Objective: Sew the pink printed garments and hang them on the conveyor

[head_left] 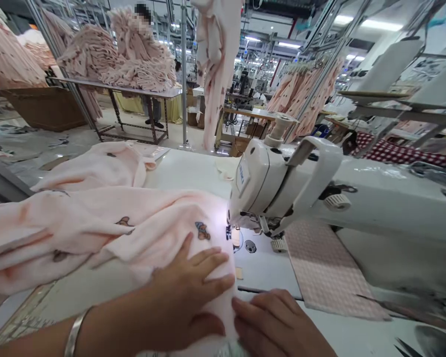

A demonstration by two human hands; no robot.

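Observation:
Pale pink plush fabric with small printed bear figures lies across the sewing table, its right edge running under the needle area of a white sewing machine. My left hand rests flat on the fabric just in front of the presser foot, fingers spread. At the fabric's near right edge, my right hand has its fingers together and pinches the edge. Its thumb is not clearly visible. The machine's lamp lights the cloth beside the needle.
A pink checked cloth lies under the machine arm. Dark scissor-like blades show at the lower right. Behind, a table bears heaped pink garments, a person stands behind it, and a brown carton sits left. Pink pieces hang from rails.

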